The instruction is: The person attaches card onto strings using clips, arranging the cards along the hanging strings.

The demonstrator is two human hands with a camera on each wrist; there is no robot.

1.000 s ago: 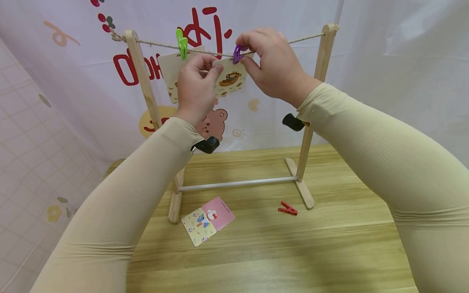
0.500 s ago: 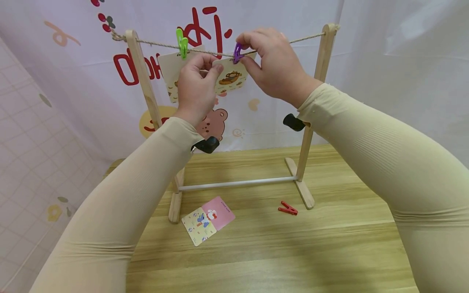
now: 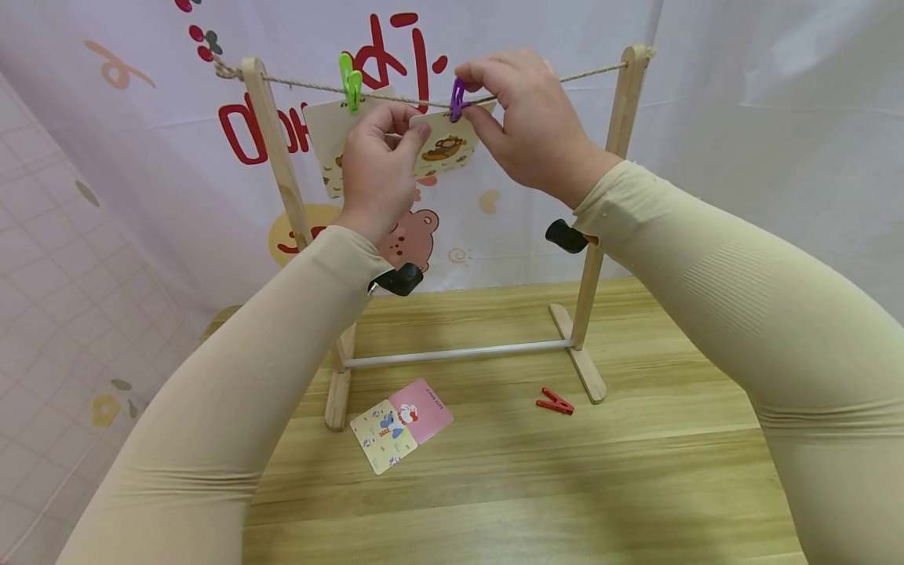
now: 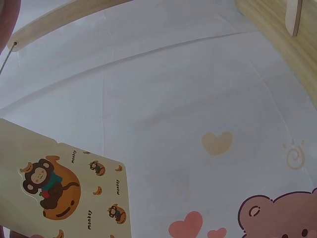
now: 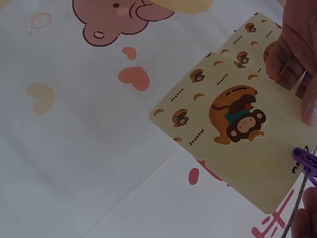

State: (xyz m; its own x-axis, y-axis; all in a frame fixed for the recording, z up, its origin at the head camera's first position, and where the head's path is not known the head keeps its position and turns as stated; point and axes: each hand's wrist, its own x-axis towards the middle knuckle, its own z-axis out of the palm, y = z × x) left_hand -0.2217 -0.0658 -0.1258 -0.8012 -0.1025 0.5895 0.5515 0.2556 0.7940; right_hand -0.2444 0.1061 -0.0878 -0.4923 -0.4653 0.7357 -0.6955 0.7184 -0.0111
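Note:
My left hand (image 3: 383, 161) pinches the left edge of a cream monkey card (image 3: 446, 147) between thumb and fingers. At the card's top edge, a purple clothespin (image 3: 457, 100) sits over the twine (image 3: 410, 100), and my right hand (image 3: 533, 118) pinches its handles. In the right wrist view the purple clothespin (image 5: 303, 157) overlaps the top of the monkey card (image 5: 233, 124). A second cream card (image 3: 325, 137) hangs further left from a green clothespin (image 3: 352, 85), partly hidden behind my left hand.
Two wooden posts (image 3: 621, 118) hold the twine, joined low down by a white rod (image 3: 459, 355). On the wooden table (image 3: 494, 494) lie a pink and cream folded card (image 3: 402, 426) and a red clothespin (image 3: 555, 402). A printed white cloth (image 3: 763, 118) hangs behind.
The purple clothespin now stands slightly more upright, and the right hand has shifted up a little with it. The left hand keeps its hold on the monkey card.

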